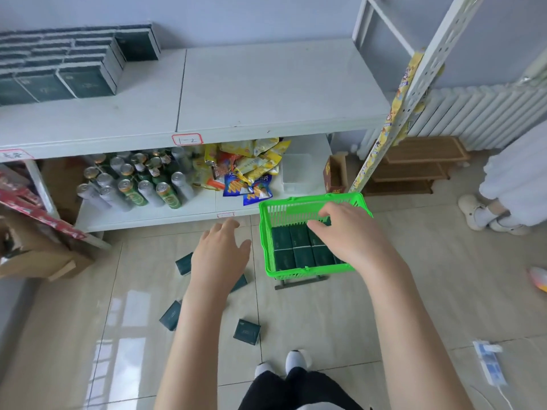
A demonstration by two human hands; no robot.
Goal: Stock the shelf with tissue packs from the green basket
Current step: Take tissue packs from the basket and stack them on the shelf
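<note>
A green basket [268, 238] stands on the tiled floor in front of the white shelf [266, 93]. Dark green tissue packs [288, 247] lie in rows inside it. My right hand [346, 235] reaches into the basket over the packs, fingers spread and relaxed, and grips nothing that I can see. To the left of the basket my left hand [220, 253] hovers above the floor with open fingers. Stacked tissue packs [59, 66] fill the shelf's far left top. Several loose packs lie on the floor, one [247, 332] near my feet.
The lower shelf holds cans and bottles [133, 182], snack bags [245, 170] and a small carton [334, 176]. Cardboard boxes [38, 250] stand at the left. A radiator [479, 110] and another person's feet [485, 214] are at the right.
</note>
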